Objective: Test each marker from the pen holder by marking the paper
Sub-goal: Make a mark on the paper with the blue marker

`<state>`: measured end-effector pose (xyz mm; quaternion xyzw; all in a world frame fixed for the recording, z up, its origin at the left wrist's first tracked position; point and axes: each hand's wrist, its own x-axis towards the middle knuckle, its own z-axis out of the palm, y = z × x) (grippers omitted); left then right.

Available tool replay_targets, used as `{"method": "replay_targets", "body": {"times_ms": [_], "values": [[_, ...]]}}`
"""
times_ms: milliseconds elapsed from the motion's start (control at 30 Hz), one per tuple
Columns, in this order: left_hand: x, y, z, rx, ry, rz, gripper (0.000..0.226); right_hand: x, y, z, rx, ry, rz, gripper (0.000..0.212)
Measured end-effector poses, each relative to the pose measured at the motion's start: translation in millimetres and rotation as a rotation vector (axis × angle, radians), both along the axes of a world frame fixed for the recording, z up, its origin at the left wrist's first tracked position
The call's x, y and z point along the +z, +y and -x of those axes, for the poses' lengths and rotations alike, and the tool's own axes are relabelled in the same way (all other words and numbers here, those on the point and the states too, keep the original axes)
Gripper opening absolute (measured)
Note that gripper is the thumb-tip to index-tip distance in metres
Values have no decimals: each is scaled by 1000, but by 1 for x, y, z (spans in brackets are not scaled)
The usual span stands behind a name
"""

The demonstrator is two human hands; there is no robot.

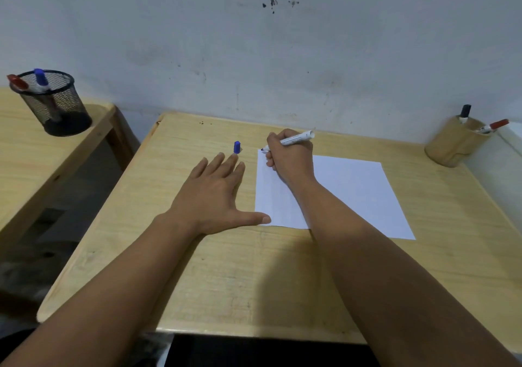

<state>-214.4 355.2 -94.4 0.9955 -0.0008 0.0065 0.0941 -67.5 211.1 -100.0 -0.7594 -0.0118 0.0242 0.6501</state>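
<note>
- Paper lies flat on the desk, spreading out under and to the near right of your writing grip; no mark shows on it that you can make out.
- Your right hand is wrapped closed around the marker, and it is the hand that does the marking, parked over the sheet's far left corner.
- Your left hand lies flat and spread, holding nothing, just left of the sheet, with its thumb touching the near left corner (a light anchor, by the look of it).
- The marker's long axis runs across you: tail up and to the right of your fist, tip out the left side, right at the paper's edge. I judge the stroke should pull rightward, toward the grip, to land on the sheet.
- The blue cap stands upright on the desk, left of the grip, just past your left fingertips.
</note>
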Motion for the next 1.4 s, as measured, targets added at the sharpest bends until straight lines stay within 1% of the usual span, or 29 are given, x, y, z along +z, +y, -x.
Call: {"method": "replay_targets", "body": {"times_ms": [200, 433, 633, 867, 1200, 1300, 1400], "values": [[1, 0, 1, -1, 24, 20, 135, 2, -1, 3, 43, 2, -21, 26], [1, 1, 0, -7, 21, 33, 136, 2, 0, 3, 50, -13, 21, 30], [0, 2, -1, -12, 17, 33, 137, 2, 0, 3, 60, -24, 68, 26], [0, 2, -1, -10, 13, 35, 135, 0, 1, 1, 52, -56, 116, 31], [-2, 2, -1, -3, 3, 38, 137, 0, 2, 0, 60, -56, 118, 30], [-2, 2, -1, -6, 9, 35, 137, -2, 1, -1, 49, -34, 85, 31], [-1, 3, -1, -4, 2, 42, 138, -1, 1, -4, 42, 6, -56, 31]]}}
